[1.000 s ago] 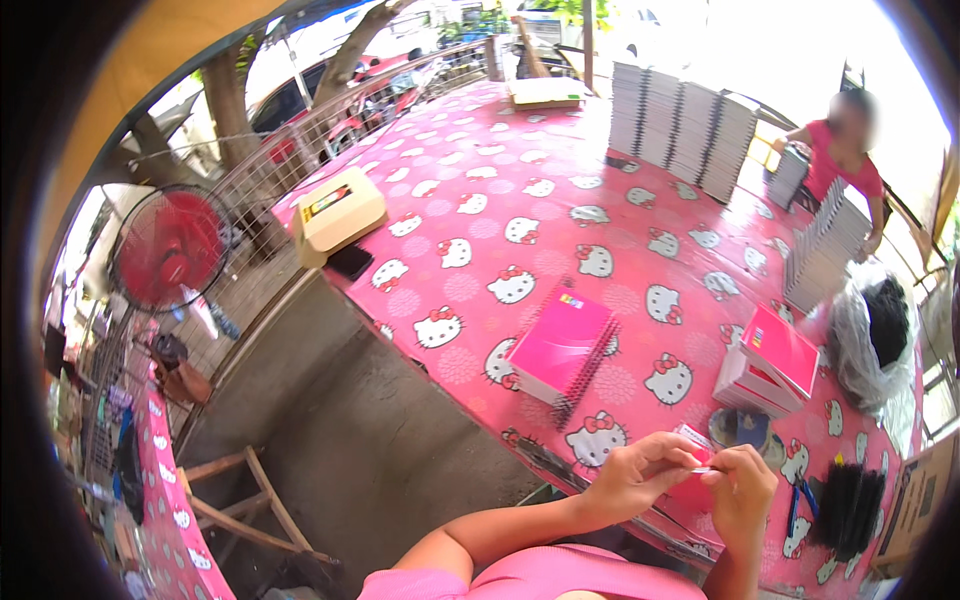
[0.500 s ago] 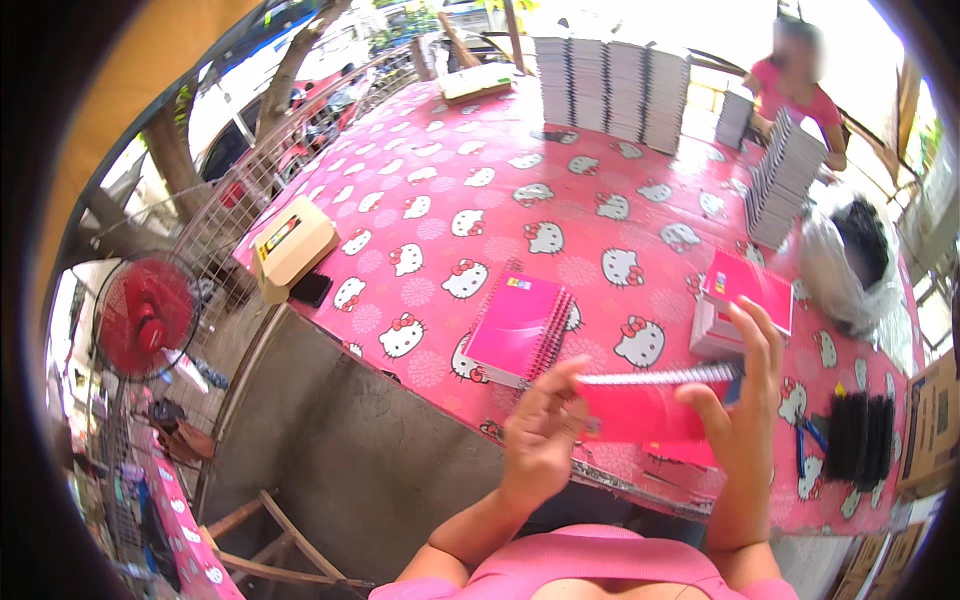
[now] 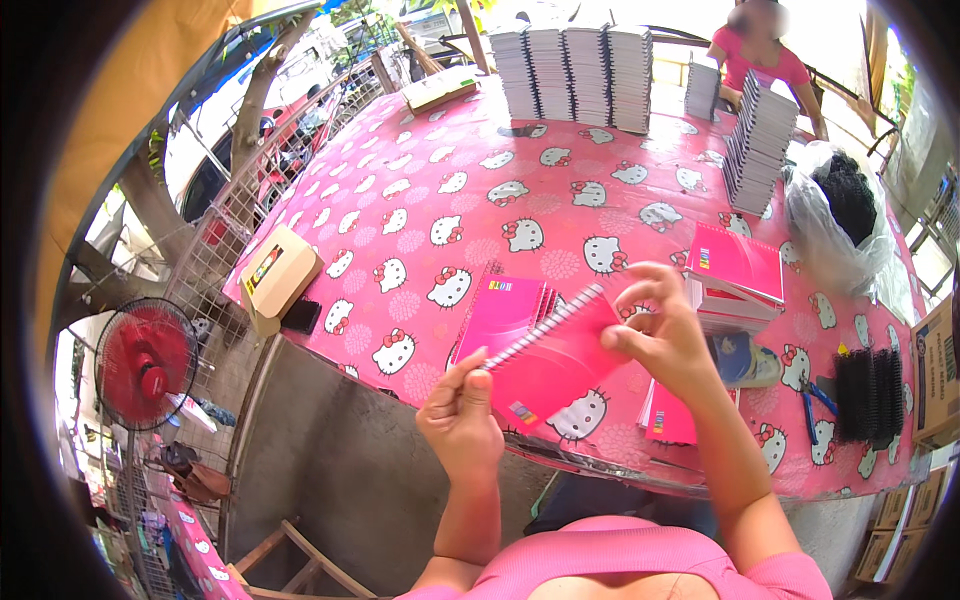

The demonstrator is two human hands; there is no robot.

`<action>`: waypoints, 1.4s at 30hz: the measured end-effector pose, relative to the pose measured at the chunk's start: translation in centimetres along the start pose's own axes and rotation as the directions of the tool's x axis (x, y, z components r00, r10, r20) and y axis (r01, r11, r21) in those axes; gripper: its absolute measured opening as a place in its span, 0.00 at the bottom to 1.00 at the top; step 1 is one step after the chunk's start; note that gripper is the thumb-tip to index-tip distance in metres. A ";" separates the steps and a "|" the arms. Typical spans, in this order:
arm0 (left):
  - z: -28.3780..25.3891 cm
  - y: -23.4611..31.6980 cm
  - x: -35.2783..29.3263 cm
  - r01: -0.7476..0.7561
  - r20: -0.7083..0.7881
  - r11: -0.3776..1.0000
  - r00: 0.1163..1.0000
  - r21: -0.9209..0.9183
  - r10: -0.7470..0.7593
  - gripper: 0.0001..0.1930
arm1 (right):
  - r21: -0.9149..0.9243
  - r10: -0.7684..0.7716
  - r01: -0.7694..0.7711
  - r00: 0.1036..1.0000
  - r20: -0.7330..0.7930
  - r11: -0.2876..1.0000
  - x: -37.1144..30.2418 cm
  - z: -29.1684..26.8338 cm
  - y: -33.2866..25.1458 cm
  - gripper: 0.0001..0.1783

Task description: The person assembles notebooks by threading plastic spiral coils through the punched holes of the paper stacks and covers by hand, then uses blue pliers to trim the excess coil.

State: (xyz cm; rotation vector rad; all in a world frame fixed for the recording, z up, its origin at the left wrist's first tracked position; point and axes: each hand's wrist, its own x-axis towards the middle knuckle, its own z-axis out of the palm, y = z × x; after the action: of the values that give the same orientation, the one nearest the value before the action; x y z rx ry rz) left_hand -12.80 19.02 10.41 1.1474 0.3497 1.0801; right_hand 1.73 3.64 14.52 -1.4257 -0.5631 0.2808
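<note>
A pink spiral notebook point(image 3: 555, 365) is held tilted above the table's near edge, its coil binding along the upper left side. My left hand point(image 3: 465, 415) pinches it at the lower end of the coil. At the opposite end, the curled fingers and thumb of my right hand point(image 3: 665, 325) grip its right edge near the top of the coil. Partly behind it lies a stack of pink spiral notebooks point(image 3: 490, 310). Beneath my right wrist is another pink notebook point(image 3: 668, 415), partly covered by the arm. Blue-handled pliers point(image 3: 818, 408) lie farther right, beside several black binding coils point(image 3: 868, 395).
More pink notebooks point(image 3: 735, 262) are piled at the right. Tall stacks of bound books point(image 3: 575, 75) stand at the far side, where a person in pink point(image 3: 760, 50) sits. A plastic bag of black coils point(image 3: 850, 210), a cardboard box point(image 3: 280, 270) and a red fan point(image 3: 148, 360) surround the table.
The notebook has turned from nearly level to slanted and shifted left. Both hands moved with it, the right one higher. My view has shifted slightly, uncovering a blue-and-white object under the right-hand pile.
</note>
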 end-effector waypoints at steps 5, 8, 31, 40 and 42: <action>-0.6 -1.1 2.9 -0.155 -0.180 0.988 0.972 -0.023 0.149 0.06 | -0.084 -0.061 0.066 0.996 0.058 0.994 5.3 4.3 1.2 0.21; -2.2 -4.9 4.5 -0.129 -0.241 0.931 0.946 0.342 0.219 0.06 | -0.322 -0.201 0.236 0.970 0.139 0.917 8.5 6.8 6.4 0.17; -4.0 -4.6 4.5 -0.237 -0.181 0.943 0.942 0.235 0.282 0.16 | -0.657 -0.214 0.170 0.977 0.013 0.734 -2.5 -6.8 2.9 0.12; 8.7 -2.9 -3.9 -0.001 0.612 0.934 0.756 0.356 -0.232 0.17 | -0.543 0.240 -0.549 0.808 -0.538 0.635 -12.9 -14.0 9.3 0.16; 8.0 -6.0 -5.5 0.354 0.562 0.870 0.665 0.345 -0.493 0.18 | -0.521 0.246 -0.541 0.811 -0.530 0.661 -12.6 -14.8 9.8 0.17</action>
State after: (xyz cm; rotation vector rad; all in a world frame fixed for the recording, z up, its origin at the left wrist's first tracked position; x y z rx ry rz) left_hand -6.72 9.94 7.14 1.4548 0.1732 0.1923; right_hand 0.35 -13.96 1.75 -2.2420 0.0616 0.1133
